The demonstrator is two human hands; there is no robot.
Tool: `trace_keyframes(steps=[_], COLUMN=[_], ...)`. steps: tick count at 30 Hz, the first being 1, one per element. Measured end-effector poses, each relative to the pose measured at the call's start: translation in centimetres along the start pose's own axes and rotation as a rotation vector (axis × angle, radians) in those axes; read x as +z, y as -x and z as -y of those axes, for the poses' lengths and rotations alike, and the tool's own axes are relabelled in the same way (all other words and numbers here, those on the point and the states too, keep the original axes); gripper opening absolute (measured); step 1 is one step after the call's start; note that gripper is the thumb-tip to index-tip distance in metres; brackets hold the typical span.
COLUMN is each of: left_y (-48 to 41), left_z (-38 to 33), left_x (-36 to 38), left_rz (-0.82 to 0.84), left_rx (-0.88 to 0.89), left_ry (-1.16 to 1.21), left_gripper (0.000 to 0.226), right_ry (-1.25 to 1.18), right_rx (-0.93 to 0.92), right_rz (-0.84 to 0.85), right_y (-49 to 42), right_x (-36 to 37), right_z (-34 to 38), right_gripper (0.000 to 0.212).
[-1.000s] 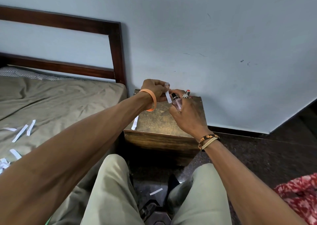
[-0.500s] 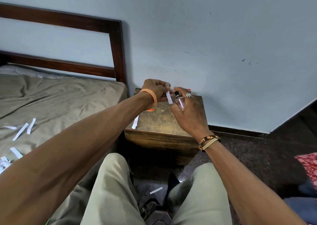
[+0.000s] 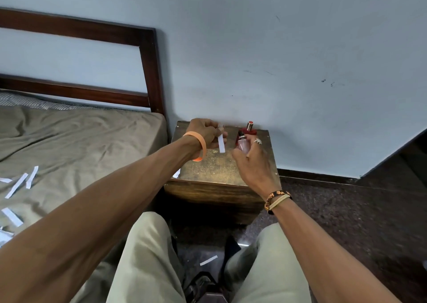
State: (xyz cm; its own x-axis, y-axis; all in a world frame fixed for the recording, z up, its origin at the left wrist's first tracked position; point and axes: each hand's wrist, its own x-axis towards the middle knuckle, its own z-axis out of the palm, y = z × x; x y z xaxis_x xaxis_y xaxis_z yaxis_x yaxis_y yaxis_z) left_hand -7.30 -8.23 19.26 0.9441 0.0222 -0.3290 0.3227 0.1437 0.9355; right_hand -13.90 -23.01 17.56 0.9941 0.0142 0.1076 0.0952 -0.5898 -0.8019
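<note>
So the pale blue wall (image 3: 277, 48) was right behind both hands, and the bed (image 3: 80, 141) with its olive sheet ran off to the left of the left arm. Directly under the hands was a worn wooden bedside table (image 3: 215, 171), pushed up against that wall. The left hand (image 3: 204, 133), orange wristband (image 3: 201, 145) on the wrist, had its fingers curled in and pinched the top of a white paper strip (image 3: 221, 142), which hung down just above the tabletop. The right hand (image 3: 254, 162) sat just to the right of it, fingers wrapped round a small pink bottle (image 3: 243, 144) with a dark cap, held upright over the table, near the strip but not touching it. A red bottle (image 3: 249, 129) stood on the table just past the right hand's fingertips, close to the wall. A bunch of loose strips (image 3: 16, 185) lay on the sheet, well off to the left of the left arm, and one more floor strip (image 3: 208, 260) lay below the hands, between the knees. There was a silver ring (image 3: 258, 141) on one right finger too.
</note>
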Motion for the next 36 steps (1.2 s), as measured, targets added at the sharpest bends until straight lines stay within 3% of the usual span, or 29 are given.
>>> trace_keyframes(steps=[1, 5, 8, 10, 12, 16, 20, 36], left_y=[-0.2, -1.4, -2.5, -3.0, -3.8, -5.6, -7.8, -13.8], left_z=[0.4, 2.7, 4.4, 5.5, 6.7, 9.6, 11.5, 16.7], left_x=[0.0, 0.3, 0.9, 1.5, 2.2, 3.8, 5.2, 10.1], left_rz=[0.011, 0.029, 0.054, 0.075, 0.09, 0.134, 0.13, 0.115], left_rx=[-0.008, -0.065, -0.119, -0.16, -0.199, -0.238, -0.255, -0.247], left_ry=[-0.014, -0.059, -0.084, -0.091, -0.108, -0.097, -0.076, -0.206], left_gripper=[0.016, 0.012, 0.01, 0.01, 0.011, 0.011, 0.011, 0.011], right_ry=[-0.042, -0.068, 0.038, 0.11, 0.051, -0.048, 0.003, -0.033], right_rx=[0.001, 0.014, 0.11, 0.166, 0.164, 0.272, 0.299, 0.423], right_rz=[-0.006, -0.038, 0.011, 0.014, -0.003, 0.014, -0.034, -0.087], right_y=[-0.2, -0.9, -1.6, -2.1, -2.7, -3.9, -5.5, -9.3], right_x=[0.2, 1.2, 1.7, 2.0, 2.4, 2.8, 3.1, 2.2], right_z=[-0.6, -3.1, -5.6, -7.2, -8.6, -10.9, -13.3, -19.2], right_gripper=[0.012, 0.004, 0.027, 0.028, 0.023, 0.04, 0.025, 0.03])
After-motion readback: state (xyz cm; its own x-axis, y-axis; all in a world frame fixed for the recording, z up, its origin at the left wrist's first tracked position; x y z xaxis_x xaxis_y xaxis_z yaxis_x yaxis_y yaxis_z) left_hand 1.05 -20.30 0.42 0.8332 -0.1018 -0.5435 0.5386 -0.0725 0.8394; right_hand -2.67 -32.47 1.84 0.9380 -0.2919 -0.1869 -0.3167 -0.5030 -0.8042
